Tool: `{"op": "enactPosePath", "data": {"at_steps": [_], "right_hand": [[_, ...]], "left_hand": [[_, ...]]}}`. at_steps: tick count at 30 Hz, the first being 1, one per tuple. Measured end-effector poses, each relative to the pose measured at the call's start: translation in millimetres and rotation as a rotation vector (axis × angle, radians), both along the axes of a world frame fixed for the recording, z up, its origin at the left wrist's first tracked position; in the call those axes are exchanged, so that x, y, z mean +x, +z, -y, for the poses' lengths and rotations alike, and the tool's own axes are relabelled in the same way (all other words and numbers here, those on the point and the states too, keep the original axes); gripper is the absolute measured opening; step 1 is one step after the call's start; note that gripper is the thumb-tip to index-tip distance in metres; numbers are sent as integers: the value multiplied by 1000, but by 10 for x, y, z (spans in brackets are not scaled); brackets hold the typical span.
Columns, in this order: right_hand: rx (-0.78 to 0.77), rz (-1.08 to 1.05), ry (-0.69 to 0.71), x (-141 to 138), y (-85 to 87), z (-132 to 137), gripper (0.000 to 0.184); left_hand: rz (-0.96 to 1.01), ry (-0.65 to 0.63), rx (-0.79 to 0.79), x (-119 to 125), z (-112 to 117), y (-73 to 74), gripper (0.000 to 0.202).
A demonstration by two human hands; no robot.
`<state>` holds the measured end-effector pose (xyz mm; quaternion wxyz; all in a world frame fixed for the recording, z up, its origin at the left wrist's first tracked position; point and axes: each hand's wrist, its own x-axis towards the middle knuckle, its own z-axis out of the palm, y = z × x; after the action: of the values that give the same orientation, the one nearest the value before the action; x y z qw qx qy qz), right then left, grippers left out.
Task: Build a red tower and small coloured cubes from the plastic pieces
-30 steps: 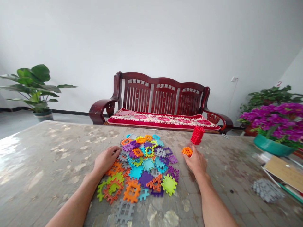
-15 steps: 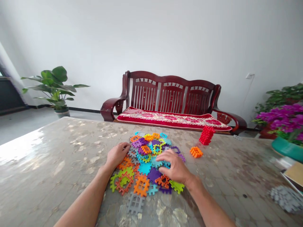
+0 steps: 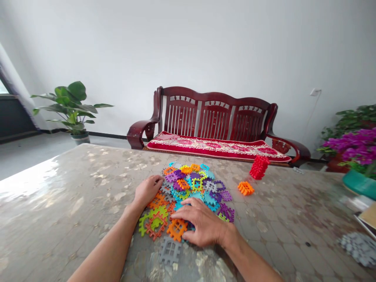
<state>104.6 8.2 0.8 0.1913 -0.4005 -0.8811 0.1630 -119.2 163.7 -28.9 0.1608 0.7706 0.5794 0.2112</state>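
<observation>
A pile of flat, notched plastic building tiles [image 3: 197,184] in several colours lies on the table. My left hand [image 3: 148,192] rests palm down at the pile's left side, fingers stretched out, its fingertips beside grey tiles. My right hand [image 3: 201,221] is over the front of the pile with thumb and fingers apart. Its thumb and fingertips are around the right side of an orange window tile [image 3: 177,229]; whether they touch it I cannot tell. A grey window tile [image 3: 170,250] lies in front. Green and orange frame tiles [image 3: 155,223] lie near my left forearm. My right hand hides some tiles.
Right of the pile stand a red stack of tiles [image 3: 259,167] and a small orange stack [image 3: 246,188]. Grey tiles [image 3: 358,248] lie at the table's right. A teal flowerpot [image 3: 360,185] stands at the right edge. Behind the table [image 3: 96,188] is a wooden bench [image 3: 214,113].
My right hand has moved left and toward me, from the middle-right of the pile to its front, uncovering grey and purple tiles. My left hand stays at the pile's left side.
</observation>
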Motion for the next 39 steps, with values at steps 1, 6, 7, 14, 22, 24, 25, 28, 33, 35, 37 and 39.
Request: {"op": "enactPosePath", "data": {"at_steps": [1,6,7,14,22,24,25,28,33,35,37,39], "right_hand": [[26,-14,-2,-11,-9,2,58],[116,-143,-70,-23,3,-7,52],[132,-186,-120,3,18,-20,48],[353,-371,-840,674,-22,-209,37],[451,74,-1413,1565,-158,-76,52],[403,120,-1488,1631,-159,-22,52],[385,139,-1518,1646,-158,-3,52],[334,198,-1578,1651,-157,21,54],[262,269,-1596,1623,-175,5,62],[237,274,-1594,1619,-191,-6,65],[193,267,-1580,1624,-209,-16,69],[153,258,-1563,1636,-225,-23,71]], "left_hand": [[-1,1,-1,0,2,3,33],[-11,3,-15,-4,3,20,32],[-13,-1,-14,-6,0,22,32],[-34,4,-33,-14,-5,32,34],[-26,-3,-32,-19,-27,15,35],[-30,-2,-34,-23,-39,4,34],[-33,-2,-33,-25,-44,-2,34],[-38,0,-23,-30,-58,-19,34],[-28,5,-13,-36,-68,-39,32],[-26,7,-12,-38,-71,-45,32],[-26,7,-13,-42,-78,-53,33],[-25,2,-15,-47,-87,-63,33]]}}
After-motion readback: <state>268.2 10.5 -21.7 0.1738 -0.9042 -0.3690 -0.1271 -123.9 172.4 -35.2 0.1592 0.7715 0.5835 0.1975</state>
